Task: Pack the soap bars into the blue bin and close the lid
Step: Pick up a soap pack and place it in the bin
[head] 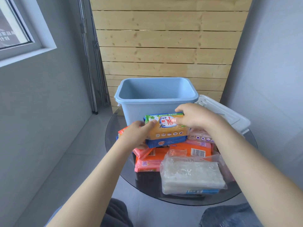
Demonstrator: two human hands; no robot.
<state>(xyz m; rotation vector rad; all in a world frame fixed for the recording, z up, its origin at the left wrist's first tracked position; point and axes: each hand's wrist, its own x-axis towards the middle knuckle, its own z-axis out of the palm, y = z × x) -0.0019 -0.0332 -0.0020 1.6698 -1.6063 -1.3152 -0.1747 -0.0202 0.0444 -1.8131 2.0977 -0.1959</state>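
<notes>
Presently listed: round glass table (114, 128); blue bin (155, 95), open, just beyond the grip; white lid (224, 112), right of it; soap bars (193, 174) heaped beneath; yellow soap pack (167, 130), pinched at both ends by left hand (136, 133) and right hand (195, 115). Risk: slick wrapper slipping, or the bin's near wall catching the pack unless lifted over

One head cam only, looked fwd and down, close over round glass table (118, 164); wood wall (164, 46) far.
</notes>
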